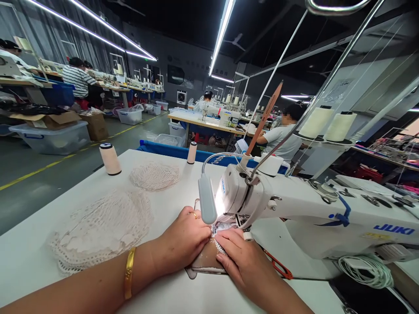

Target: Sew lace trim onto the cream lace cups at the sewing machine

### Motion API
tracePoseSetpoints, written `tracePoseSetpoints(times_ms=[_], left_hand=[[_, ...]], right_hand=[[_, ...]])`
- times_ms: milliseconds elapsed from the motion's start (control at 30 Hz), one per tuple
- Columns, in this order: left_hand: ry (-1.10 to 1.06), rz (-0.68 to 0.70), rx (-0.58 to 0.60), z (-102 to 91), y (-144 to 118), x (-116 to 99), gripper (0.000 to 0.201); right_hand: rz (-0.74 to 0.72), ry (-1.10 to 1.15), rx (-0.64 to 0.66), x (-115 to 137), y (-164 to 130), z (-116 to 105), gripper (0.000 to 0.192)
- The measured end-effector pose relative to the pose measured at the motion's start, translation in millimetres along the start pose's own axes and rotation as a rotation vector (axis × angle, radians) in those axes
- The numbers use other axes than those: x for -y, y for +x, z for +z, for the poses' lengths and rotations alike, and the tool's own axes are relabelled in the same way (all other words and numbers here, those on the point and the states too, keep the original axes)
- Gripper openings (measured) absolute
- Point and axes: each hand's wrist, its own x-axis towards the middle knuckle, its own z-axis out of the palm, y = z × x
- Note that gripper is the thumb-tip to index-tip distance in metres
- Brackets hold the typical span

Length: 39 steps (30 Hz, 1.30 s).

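My left hand (188, 233), with a gold ring and bangle, lies just left of the sewing machine's needle area. Its fingers are curled closed at the edge of a small piece of white lace (220, 249); the fingertips are partly hidden. My right hand (240, 253) rests on the lace from the other side, fingers stretched out and thumb apart. The lace runs under the head of the white sewing machine (278, 198), whose needle I cannot make out. Beneath both hands is a brown plate (207, 261). A grey lamp (207, 198) lights the spot.
Stacked lace pieces (104, 226) and a smaller lace pile (155, 175) lie on the left. Two thread cones (110, 159) (192, 153) stand behind. Orange-handled snips (278, 265) lie right of my hand, beside a coiled cable (365, 271). Co-workers sit at other machines.
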Motion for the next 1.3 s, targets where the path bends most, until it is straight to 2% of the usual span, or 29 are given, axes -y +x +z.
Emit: tracePoseSetpoints(times_ms=[167, 267, 400, 567, 667, 767, 833, 1000, 1133, 1300], left_hand=[[-0.123, -0.132, -0.038, -1.0, 4.7, 1.2, 0.01], [-0.205, -0.263, -0.038, 5.7, 13.9, 7.5, 0.014], [-0.151, -0.329, 0.009, 14.5, 24.6, 19.5, 0.014], [-0.01, -0.261, 0.048, 3.2, 16.9, 14.2, 0.003], [0.114, -0.21, 0.029, -8.8, 4.0, -1.5, 0.011], [0.022, -0.099, 0.076, -16.3, -6.7, -16.4, 0.026], [-0.095, -0.035, 0.098, -18.0, -9.9, -21.1, 0.026], [-0.194, 0.013, 0.037, -12.0, -7.7, -13.2, 0.014], [-0.114, 0.019, -0.016, -3.3, -5.8, -8.3, 0.019], [-0.05, 0.073, 0.002, 4.0, -7.4, -14.0, 0.023]], right_hand=[[-0.001, 0.008, -0.026, -1.9, 0.3, 1.2, 0.03], [-0.019, 0.029, -0.04, -3.4, -0.5, 2.2, 0.031], [-0.049, 0.03, -0.049, -5.0, -2.4, 3.5, 0.029], [-0.121, -0.007, -0.093, -5.5, -5.5, 2.3, 0.035], [-0.15, -0.015, -0.103, -3.9, -6.1, 1.9, 0.035], [-0.141, -0.011, -0.088, -2.0, -5.1, 3.5, 0.033], [-0.123, -0.01, -0.073, -1.4, -4.1, 5.2, 0.036], [-0.064, -0.02, -0.055, -0.8, -2.5, 6.6, 0.022], [-0.055, -0.037, -0.058, -0.2, -3.2, 5.5, 0.024], [-0.049, -0.06, -0.081, -1.1, -5.6, 6.2, 0.026]])
